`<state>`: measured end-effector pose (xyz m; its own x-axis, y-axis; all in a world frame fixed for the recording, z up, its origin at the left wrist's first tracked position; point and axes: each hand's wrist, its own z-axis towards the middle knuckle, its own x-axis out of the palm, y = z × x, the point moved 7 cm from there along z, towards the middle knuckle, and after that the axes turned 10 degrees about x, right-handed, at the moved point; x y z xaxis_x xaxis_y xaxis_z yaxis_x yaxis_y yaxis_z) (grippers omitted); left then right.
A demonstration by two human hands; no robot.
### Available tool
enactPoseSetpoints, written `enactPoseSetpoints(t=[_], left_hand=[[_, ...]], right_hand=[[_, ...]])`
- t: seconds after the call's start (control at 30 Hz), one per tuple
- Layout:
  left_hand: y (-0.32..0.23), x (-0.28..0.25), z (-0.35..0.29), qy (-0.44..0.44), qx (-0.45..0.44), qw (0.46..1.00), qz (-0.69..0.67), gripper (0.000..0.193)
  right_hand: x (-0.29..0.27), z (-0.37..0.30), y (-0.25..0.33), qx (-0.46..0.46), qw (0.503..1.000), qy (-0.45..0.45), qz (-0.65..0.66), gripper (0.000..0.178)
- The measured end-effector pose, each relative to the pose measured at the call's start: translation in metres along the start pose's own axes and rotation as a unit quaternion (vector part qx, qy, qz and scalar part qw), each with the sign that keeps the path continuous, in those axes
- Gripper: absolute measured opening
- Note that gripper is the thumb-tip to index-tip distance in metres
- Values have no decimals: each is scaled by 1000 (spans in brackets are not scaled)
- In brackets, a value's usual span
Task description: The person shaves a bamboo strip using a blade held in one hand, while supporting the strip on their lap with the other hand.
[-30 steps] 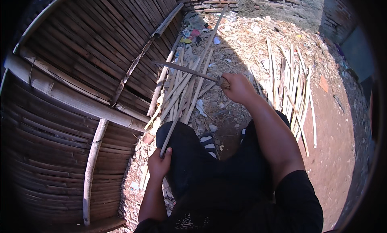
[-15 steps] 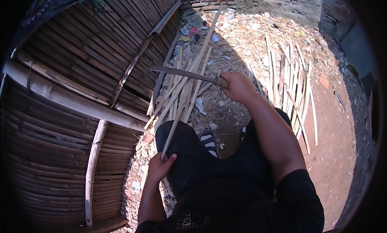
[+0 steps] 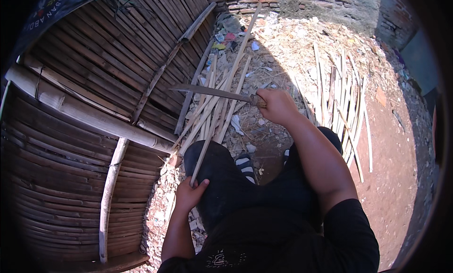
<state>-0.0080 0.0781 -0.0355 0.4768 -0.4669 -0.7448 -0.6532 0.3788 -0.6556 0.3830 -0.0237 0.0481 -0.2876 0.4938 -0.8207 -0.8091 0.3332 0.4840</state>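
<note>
My left hand, beside my left knee, is closed on the near end of a long bamboo strip. The strip slants forward past the knee, over other strips. My right hand grips the wooden handle of a machete out in front of my knees. Its blade points left and crosses above the strips; I cannot tell whether it touches the held one. Several pale split bamboo strips lie loosely heaped under the blade. The fingertips of my left hand are partly hidden.
A bamboo slat wall with a thick pole stands close on my left. More bamboo strips lie on the ground at the right. Shavings and litter reach to a brick wall at the back.
The machete's tip has come slightly nearer to me, and more of the blade's flat shows. My right hand has dropped a little. My left hand keeps its grip on the strip.
</note>
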Motion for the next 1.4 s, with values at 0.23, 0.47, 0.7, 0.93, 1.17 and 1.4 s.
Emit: enactPoseSetpoints(t=[0.23, 0.47, 0.7, 0.93, 1.17, 1.4], left_hand=[[-1, -3, 2, 73, 38, 996, -43, 49], [-3, -4, 1, 81, 74, 994, 7, 49], [0, 2, -1, 3, 40, 999, 5, 52], [2, 4, -4, -28, 24, 999, 24, 54], [0, 7, -9, -74, 47, 992, 92, 56], [-15, 7, -12, -67, 39, 991, 109, 55]], right_hand=[[9, -13, 18, -86, 995, 26, -47, 26], [26, -16, 39, -152, 984, 62, -61, 24], [2, -1, -11, 3, 1000, 10, -1, 29], [45, -31, 60, -174, 973, 128, -78, 25], [19, -6, 19, -25, 994, 99, 27, 31], [23, -16, 27, -44, 991, 127, -4, 27]])
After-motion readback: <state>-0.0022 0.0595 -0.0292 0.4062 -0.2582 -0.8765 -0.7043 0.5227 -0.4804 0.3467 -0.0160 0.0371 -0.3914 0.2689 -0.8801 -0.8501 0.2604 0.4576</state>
